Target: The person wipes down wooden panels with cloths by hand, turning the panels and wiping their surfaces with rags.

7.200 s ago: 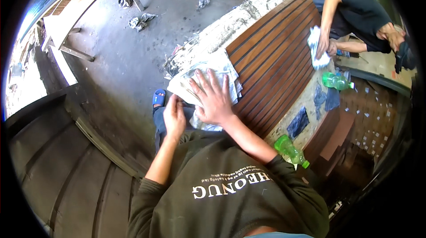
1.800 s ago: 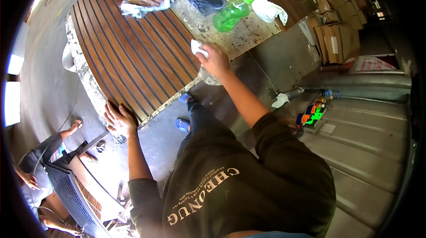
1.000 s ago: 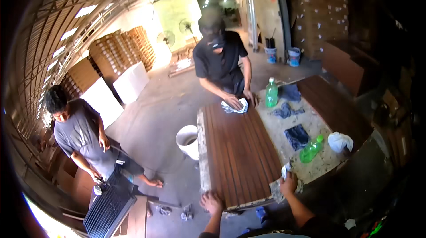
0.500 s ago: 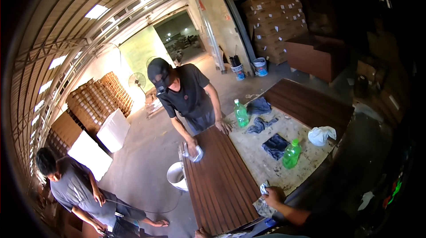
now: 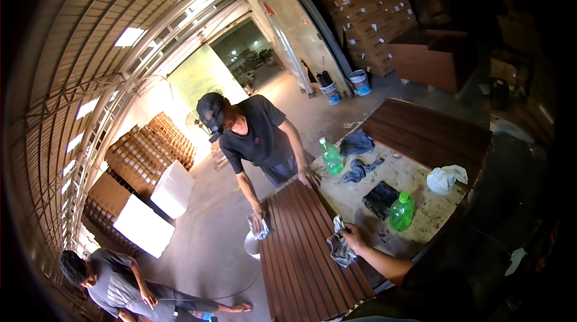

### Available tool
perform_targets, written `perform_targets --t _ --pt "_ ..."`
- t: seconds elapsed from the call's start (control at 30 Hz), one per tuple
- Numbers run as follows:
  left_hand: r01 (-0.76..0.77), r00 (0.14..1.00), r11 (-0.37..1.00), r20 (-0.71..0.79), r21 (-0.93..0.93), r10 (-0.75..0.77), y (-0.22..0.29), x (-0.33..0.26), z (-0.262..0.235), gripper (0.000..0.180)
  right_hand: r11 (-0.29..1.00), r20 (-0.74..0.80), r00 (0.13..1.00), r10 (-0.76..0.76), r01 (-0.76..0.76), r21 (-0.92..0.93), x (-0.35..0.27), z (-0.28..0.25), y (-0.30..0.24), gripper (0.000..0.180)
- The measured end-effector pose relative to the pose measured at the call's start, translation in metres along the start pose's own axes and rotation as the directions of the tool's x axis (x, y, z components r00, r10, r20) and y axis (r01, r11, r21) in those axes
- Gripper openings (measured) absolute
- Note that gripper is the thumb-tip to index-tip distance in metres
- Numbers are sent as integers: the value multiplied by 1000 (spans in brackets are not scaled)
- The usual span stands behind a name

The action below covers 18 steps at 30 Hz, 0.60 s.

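Note:
My right hand (image 5: 353, 238) is closed on a crumpled grey rag (image 5: 341, 251), at the right edge of a dark brown grooved wood panel (image 5: 300, 244). The rag hangs onto the panel's surface. My left hand is out of the picture. Across the panel stands a co-worker (image 5: 252, 127) in a dark shirt and cap. One of that person's hands presses a pale cloth (image 5: 258, 227) at the panel's left edge, and the other rests on its far end.
Right of the panel, a stained worktop (image 5: 415, 250) holds two green bottles (image 5: 401, 212), dark cloths (image 5: 380, 200) and a white cloth (image 5: 446, 179). Another brown panel (image 5: 427, 136) lies behind. A white bucket (image 5: 252, 244) stands left; a second person (image 5: 120, 283) is at lower left.
My right hand has moved the rag away from me, up along the panel's right edge. My left hand has dropped out of view. The co-worker's cloth has shifted to the panel's left edge.

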State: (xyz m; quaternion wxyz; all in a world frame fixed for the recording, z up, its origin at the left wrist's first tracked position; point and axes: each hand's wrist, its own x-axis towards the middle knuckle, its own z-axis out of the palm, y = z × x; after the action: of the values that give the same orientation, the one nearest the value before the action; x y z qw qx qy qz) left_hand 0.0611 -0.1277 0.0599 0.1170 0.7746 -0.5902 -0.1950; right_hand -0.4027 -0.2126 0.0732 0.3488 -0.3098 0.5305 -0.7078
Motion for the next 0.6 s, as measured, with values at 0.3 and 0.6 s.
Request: perform_targets --t 0.3,0.6 --pt "60 990 998 -129 26 -56 -9 -21 2 72 970 -3 999 -49 47 -237 -3 15 47 38" --pt "-301 845 919 -518 -254 133 48 -36 -69 29 892 12 998 -55 54 -448 -44 -5 26 38"
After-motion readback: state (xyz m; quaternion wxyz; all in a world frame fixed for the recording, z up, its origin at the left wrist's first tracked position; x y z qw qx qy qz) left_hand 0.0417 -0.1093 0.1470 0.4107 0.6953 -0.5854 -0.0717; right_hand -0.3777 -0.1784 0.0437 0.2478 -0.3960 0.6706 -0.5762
